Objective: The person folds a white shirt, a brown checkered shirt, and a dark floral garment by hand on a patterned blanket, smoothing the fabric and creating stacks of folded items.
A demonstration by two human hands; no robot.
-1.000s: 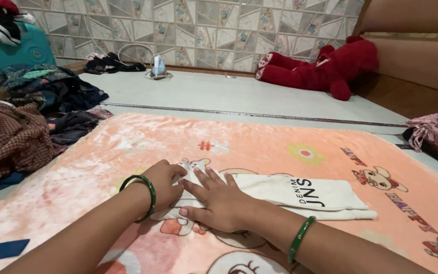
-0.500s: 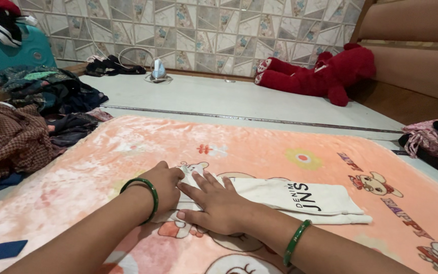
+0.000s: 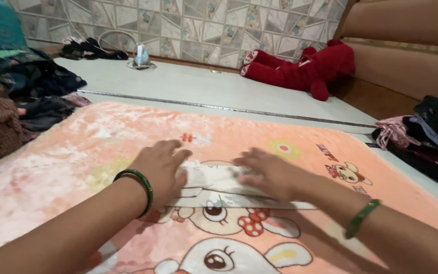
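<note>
A folded white cloth garment (image 3: 214,177) is laid near the middle of a peach plush blanket printed with cartoon animals (image 3: 102,147); the left hand (image 3: 160,170) is pressed flat on the garment's left end, its grip apart with fingers spread and nothing clasped; the right hand (image 3: 267,172), blurred, is laid over the garment's right part, its grip likewise apart; a green bangle (image 3: 138,187) is worn on the left wrist; beyond the blanket's far edge a red plush toy (image 3: 300,71) is seen lying against the wall; dark piled clothes (image 3: 422,137) are heaped beside the blanket's right edge.
</note>
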